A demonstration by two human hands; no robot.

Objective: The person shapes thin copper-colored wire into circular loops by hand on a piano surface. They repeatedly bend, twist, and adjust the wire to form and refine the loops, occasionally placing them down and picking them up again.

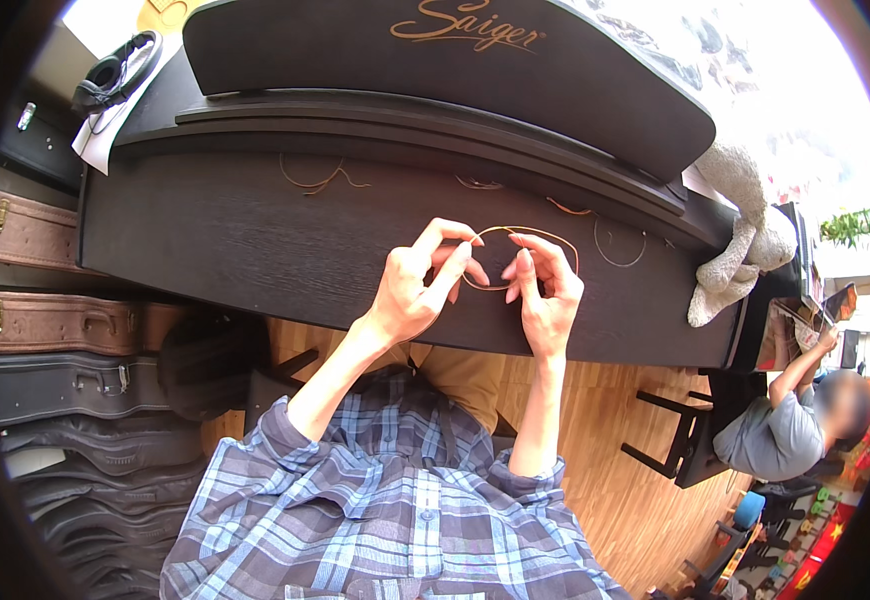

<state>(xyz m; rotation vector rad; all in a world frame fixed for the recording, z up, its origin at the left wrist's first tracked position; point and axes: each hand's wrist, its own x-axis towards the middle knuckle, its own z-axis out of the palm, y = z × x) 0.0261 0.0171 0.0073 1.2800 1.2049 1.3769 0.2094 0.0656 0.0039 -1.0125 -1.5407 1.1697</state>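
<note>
A thin bronze-coloured string [543,232], bent into a loose loop, is stretched between my hands above the dark closed lid of a piano [205,225]. My left hand [410,290] pinches the loop's left side between thumb and forefinger. On the other side my right hand [550,300] has thumb and fingertips closed on the string, the remaining fingers curled. Behind my hands lie more thin strings: a tangled tan one [320,187] at the left, a short orange piece [567,208] and a pale curved one [620,263] to the right.
The piano's upright music panel [435,70] rises at the back. Black headphones [115,78] rest at the far left, and a grey plush toy [745,225] slumps over the right end. Instrument cases [55,322] are stacked at left. Another person [775,430] sits at right beyond a black bench [667,440].
</note>
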